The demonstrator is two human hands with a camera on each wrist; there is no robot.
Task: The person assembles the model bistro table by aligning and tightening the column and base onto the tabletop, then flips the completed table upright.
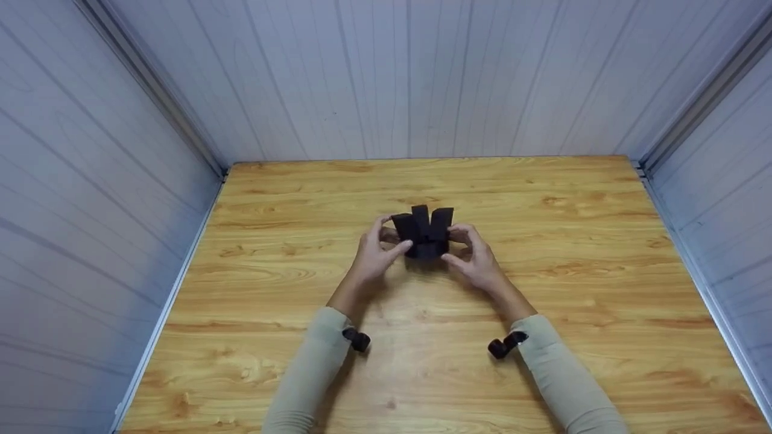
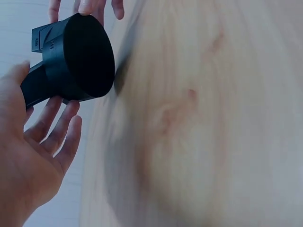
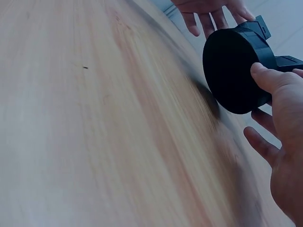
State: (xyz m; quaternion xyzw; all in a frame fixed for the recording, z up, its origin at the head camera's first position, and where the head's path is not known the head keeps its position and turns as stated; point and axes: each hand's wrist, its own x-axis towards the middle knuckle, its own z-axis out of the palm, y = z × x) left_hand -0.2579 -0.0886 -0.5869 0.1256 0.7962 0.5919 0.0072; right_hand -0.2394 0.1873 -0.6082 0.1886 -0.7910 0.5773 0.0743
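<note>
A black plastic piece point(image 1: 429, 232) with a round base and several flat, upright blocks fanning out stands between both hands near the middle of the table. In the left wrist view its round underside point(image 2: 89, 56) faces the camera, tilted off the wood. My left hand point(image 1: 373, 256) grips its left side between thumb and fingers. On the other side, my right hand point(image 1: 481, 262) holds it, thumb toward me on the base rim and fingers behind. The right wrist view shows that thumb lying across the dark disc point(image 3: 229, 71). Small raised markings on the piece are too small to read.
The wood-grain table point(image 1: 289, 289) spreads around the hands, with white panel walls point(image 1: 374, 78) at the back and both sides. Each sleeve carries a small black wrist camera point(image 1: 360, 342). A tiny dark speck point(image 3: 85, 67) lies on the wood.
</note>
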